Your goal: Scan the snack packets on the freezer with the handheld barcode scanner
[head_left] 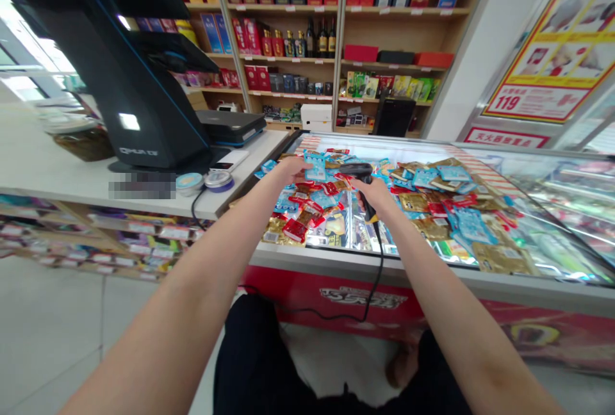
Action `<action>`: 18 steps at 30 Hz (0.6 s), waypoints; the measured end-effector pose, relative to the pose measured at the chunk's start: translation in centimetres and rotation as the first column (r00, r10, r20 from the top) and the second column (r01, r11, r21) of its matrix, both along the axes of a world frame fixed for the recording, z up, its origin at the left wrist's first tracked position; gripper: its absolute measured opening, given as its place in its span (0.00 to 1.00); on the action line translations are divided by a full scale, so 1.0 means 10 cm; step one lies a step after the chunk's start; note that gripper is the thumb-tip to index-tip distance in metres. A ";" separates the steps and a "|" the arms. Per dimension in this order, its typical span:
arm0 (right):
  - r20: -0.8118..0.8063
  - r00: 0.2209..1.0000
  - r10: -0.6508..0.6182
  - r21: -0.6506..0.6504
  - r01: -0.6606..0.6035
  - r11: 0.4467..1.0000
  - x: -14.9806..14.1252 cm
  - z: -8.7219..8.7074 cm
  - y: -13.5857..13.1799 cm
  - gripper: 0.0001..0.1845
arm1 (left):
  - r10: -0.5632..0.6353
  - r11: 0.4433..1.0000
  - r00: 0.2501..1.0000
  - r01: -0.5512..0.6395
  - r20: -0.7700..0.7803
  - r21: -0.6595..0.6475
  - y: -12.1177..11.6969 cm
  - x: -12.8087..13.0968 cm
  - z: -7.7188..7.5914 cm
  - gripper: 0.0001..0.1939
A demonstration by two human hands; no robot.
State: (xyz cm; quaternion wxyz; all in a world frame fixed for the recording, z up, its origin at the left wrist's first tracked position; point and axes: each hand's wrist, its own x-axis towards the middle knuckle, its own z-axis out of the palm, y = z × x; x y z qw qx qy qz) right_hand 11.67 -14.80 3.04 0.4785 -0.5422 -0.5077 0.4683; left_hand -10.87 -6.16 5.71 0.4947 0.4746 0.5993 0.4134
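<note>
Holding packet [315,167] left, scanner [358,170] right.

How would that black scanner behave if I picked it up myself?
The scanner is probably stiff, as it looks like hard plastic. Its cable hangs slack below the right hand, so that may swing or snag. The scanner juts out at the top, so it might tip if stood upright.

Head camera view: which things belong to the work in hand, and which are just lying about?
Seem to belong:
flat light-blue packet, in the left hand
black pistol-shaped scanner, in the right hand
loose red, blue and gold packets on the glass-topped case

Just lying about:
dark glass bottles on wooden shelves
white box
round jar with dark contents
</note>
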 end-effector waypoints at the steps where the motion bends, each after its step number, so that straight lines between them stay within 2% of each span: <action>1: 0.005 1.000 0.000 0.006 0.000 1.000 0.00 0.01 0.00 0.12 | 0.001 1.000 0.999 -0.002 0.049 0.014 -0.01 0.05 0.00 0.15; 6: 0.011 1.000 0.004 0.036 -0.005 0.999 0.07 0.08 -0.03 0.12 | 0.005 0.996 0.988 -0.019 0.158 0.090 -0.02 0.25 -0.04 0.12; 12: 0.012 0.998 0.054 0.090 -0.055 0.994 0.17 0.10 -0.10 0.09 | -0.028 0.991 0.971 -0.004 0.236 0.134 0.00 0.41 -0.09 0.15; 18: 0.076 0.996 0.046 0.033 -0.049 0.998 0.25 0.12 -0.13 0.10 | 0.006 0.991 0.957 -0.045 0.290 0.128 -0.01 0.53 -0.09 0.16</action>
